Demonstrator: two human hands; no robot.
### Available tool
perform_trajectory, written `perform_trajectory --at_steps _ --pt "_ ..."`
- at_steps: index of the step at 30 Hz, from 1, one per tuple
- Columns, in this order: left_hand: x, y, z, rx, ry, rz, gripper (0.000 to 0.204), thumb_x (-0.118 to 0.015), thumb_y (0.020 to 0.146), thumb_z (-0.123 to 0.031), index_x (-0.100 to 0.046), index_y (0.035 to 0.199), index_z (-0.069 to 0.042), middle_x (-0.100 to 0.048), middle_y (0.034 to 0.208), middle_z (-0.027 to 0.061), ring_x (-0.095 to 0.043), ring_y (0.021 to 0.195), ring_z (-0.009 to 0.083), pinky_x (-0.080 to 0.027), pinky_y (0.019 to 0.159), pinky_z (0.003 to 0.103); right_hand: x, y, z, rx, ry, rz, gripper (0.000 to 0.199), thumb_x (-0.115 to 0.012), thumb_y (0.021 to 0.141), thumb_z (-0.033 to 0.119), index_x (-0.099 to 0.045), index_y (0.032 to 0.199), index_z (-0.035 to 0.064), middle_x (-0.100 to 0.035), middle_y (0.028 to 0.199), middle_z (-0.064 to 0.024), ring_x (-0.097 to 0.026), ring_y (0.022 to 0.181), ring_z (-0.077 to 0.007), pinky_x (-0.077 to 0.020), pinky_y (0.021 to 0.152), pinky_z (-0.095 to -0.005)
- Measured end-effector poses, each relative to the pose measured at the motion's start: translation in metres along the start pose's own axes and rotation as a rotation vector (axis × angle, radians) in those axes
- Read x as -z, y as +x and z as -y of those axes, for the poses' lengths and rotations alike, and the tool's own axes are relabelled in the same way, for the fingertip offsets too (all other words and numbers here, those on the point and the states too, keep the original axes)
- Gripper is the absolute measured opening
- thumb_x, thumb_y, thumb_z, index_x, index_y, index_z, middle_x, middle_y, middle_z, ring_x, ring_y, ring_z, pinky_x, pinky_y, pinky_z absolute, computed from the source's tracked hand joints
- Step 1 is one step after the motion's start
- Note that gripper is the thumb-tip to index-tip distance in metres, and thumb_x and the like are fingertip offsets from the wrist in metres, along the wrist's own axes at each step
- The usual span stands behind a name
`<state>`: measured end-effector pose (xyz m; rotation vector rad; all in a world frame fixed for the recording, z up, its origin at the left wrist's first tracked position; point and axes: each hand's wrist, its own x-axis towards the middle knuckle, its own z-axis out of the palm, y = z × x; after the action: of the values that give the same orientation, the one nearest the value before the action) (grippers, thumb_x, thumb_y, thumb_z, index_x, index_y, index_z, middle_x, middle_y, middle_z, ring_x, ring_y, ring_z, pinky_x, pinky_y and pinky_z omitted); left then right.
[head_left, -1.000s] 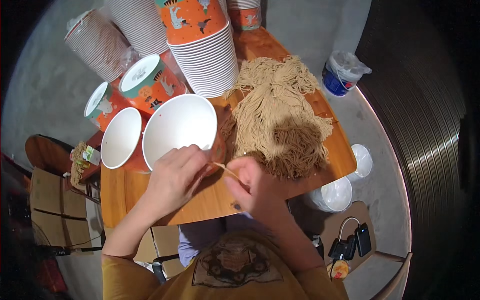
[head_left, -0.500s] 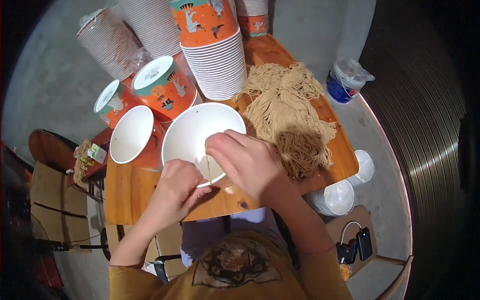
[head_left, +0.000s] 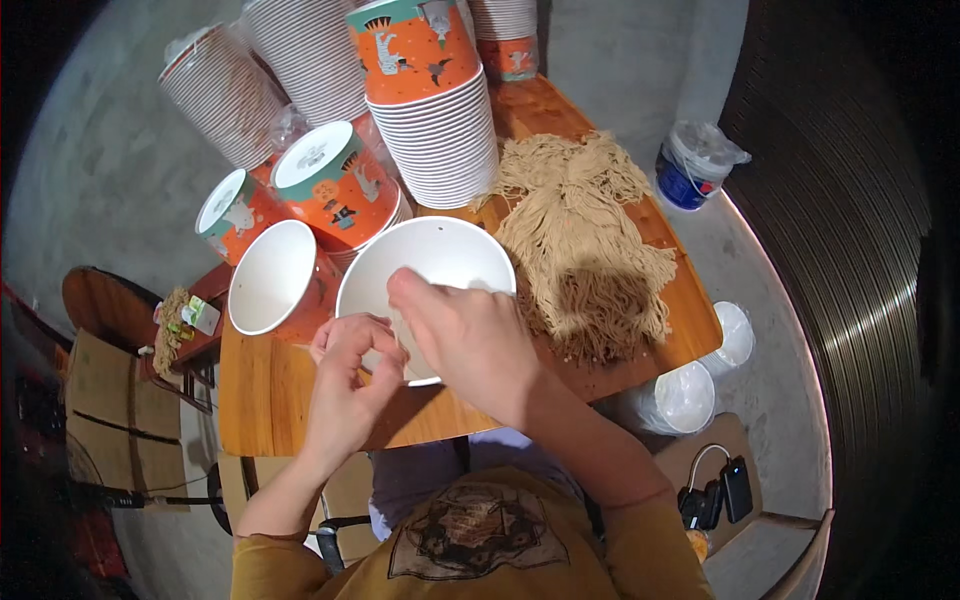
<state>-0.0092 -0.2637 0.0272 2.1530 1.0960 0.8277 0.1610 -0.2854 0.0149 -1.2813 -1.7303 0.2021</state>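
A large paper tub (head_left: 455, 250), white inside with small holes near its rim, stands at the table's front edge between my hands. My right hand (head_left: 465, 340) reaches over its near right rim, thumb and fingers pinched together. A thin, pale cord (head_left: 397, 330) runs down from those fingertips toward the left hand, partly hidden. At the tub's near left rim is my left hand (head_left: 350, 375), thumb and forefinger curled together; what they hold is too small to make out. Right of the tub lies a heap of tan cords (head_left: 575, 220).
An open white-lined tub (head_left: 270, 280) leans at the left, beside lidded orange tubs (head_left: 335, 190). A tall stack of tubs (head_left: 435, 140) rises behind on the wooden table (head_left: 270, 400). Plastic-lined buckets (head_left: 685, 395) and a blue pail (head_left: 685, 180) stand on the floor at the right.
My left hand has come off the rim and its fingers have curled up. My right hand has shifted slightly left over the tub. The whole view has moved a little.
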Motion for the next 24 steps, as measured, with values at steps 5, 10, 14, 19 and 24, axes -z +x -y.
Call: perform_trajectory --at_steps 5,10,14,19,24 --pt "0.011 0.002 0.012 -0.159 0.16 0.156 0.003 -0.059 0.082 -0.01 -0.057 0.08 -0.01 -0.058 0.093 0.0015 -0.054 0.103 0.0168 -0.015 0.109 0.043 0.0 0.007 -0.003 -0.094 -0.021 -0.148 0.009 -0.057 0.092 0.014 -0.052 0.094 0.0065 -0.062 0.067 -0.0173 -0.063 0.064 -0.0385 -0.048 0.052 -0.0473" --pt "0.006 -0.006 0.005 -0.351 0.269 0.072 0.029 -0.065 0.075 -0.005 -0.048 0.1 -0.006 -0.054 0.095 0.0098 -0.054 0.098 0.0258 -0.024 0.107 0.048 0.0 0.009 -0.004 -0.13 0.023 -0.142 0.009 -0.057 0.092 0.014 -0.051 0.093 0.0064 -0.061 0.063 -0.018 -0.062 0.061 -0.0391 -0.0474 0.051 -0.0483" --pt "0.003 -0.008 0.012 -0.528 0.367 0.103 0.035 -0.069 0.071 0.001 -0.048 0.099 -0.002 -0.052 0.097 0.0157 -0.053 0.096 0.0362 -0.047 0.086 0.043 0.0 0.011 -0.003 -0.152 -0.001 -0.103 0.011 -0.056 0.093 0.016 -0.051 0.093 0.0063 -0.06 0.062 -0.0186 -0.062 0.06 -0.0394 -0.0477 0.05 -0.0489" --pt "0.022 0.006 0.002 -0.697 0.542 0.232 0.039 -0.069 0.069 -0.005 -0.05 0.102 -0.001 -0.054 0.099 0.0149 -0.055 0.101 0.0343 -0.045 0.094 0.049 -0.001 0.013 0.001 -0.214 -0.046 -0.056 0.012 -0.055 0.093 0.018 -0.052 0.095 0.006 -0.059 0.063 -0.0215 -0.061 0.064 -0.0421 -0.0479 0.053 -0.0507" --pt "0.036 0.022 0.024 -0.79 0.829 0.218 0.016 -0.057 0.08 -0.005 -0.052 0.094 0.0 -0.06 0.102 0.0122 -0.059 0.107 0.03 -0.04 0.104 0.053 0.021 0.016 -0.012 -0.325 0.727 -0.008 0.014 -0.053 0.095 0.019 -0.054 0.099 0.0065 -0.06 0.062 -0.0091 -0.059 0.054 -0.0165 -0.0454 0.048 -0.0321"
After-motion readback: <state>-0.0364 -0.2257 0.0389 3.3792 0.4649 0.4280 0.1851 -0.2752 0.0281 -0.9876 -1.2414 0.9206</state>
